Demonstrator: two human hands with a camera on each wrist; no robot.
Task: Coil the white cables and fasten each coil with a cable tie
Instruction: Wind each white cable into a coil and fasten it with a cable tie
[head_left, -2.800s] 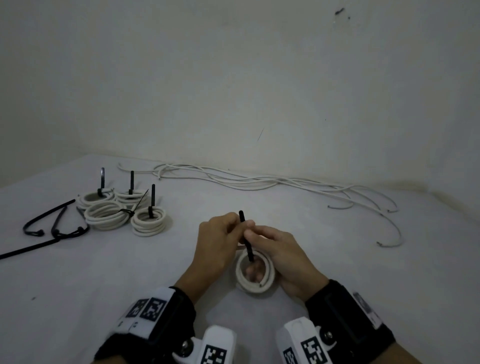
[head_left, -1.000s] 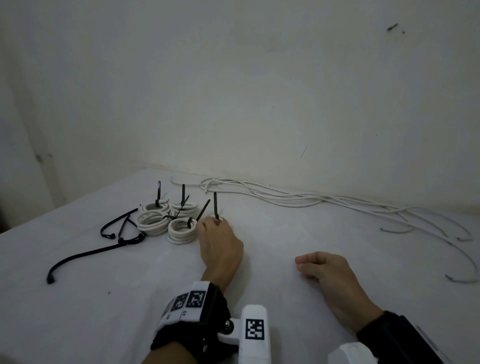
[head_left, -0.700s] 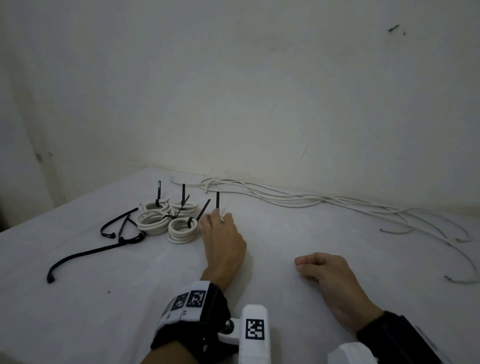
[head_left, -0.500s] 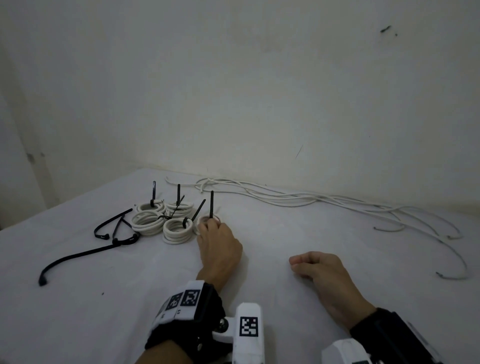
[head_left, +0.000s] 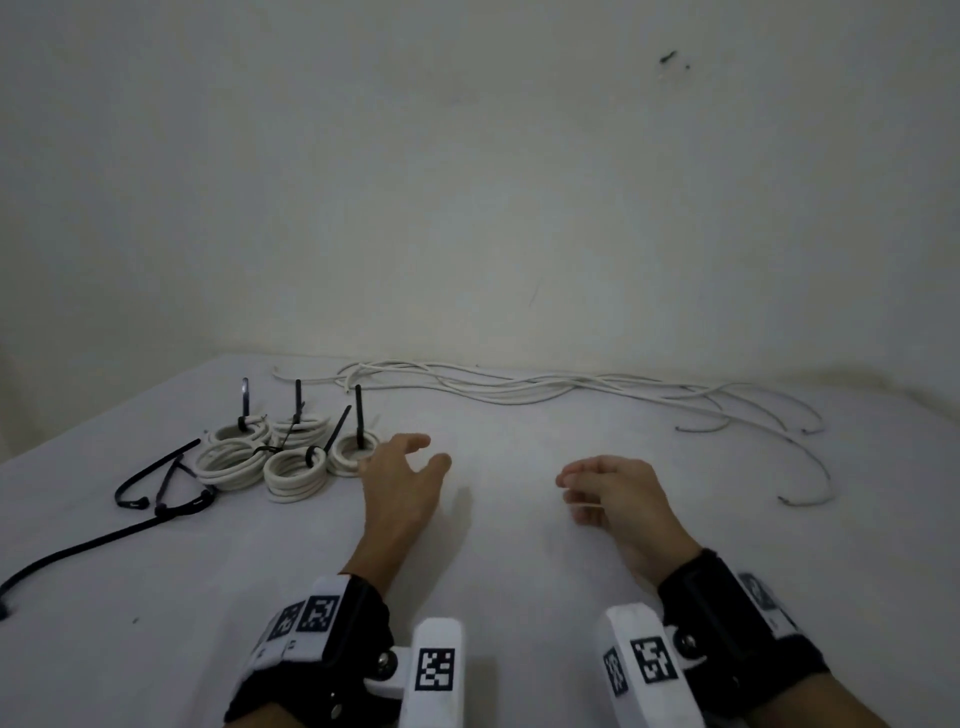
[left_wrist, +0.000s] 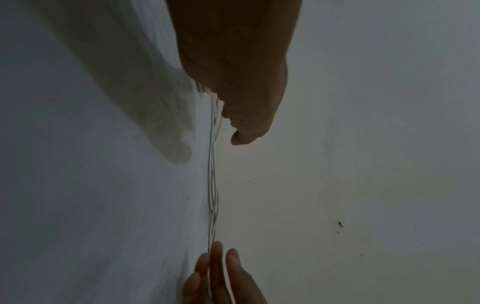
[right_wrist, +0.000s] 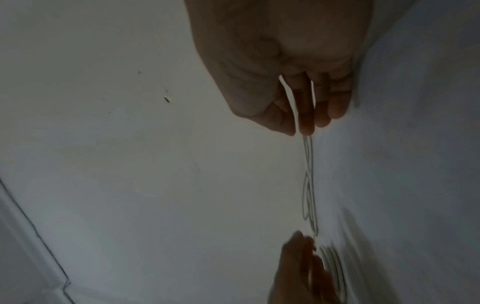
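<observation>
- Five coiled white cables, each bound by a black cable tie with its tail upright, cluster at 10 o'clock on the tabletop.
- Loose white cables lie at 12 o'clock along the wall.
- Left hand: fingers released, just beside the nearest coil.
- Right hand: fingers loosely curled, grasping nothing.

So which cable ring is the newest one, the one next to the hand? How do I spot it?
Find the cluster of tied white coils at the table's back left. Go to its right edge, nearest the left hand. The newest coil is the one by those fingertips, the rightmost ring, with a black tie tail standing straight up.
</observation>
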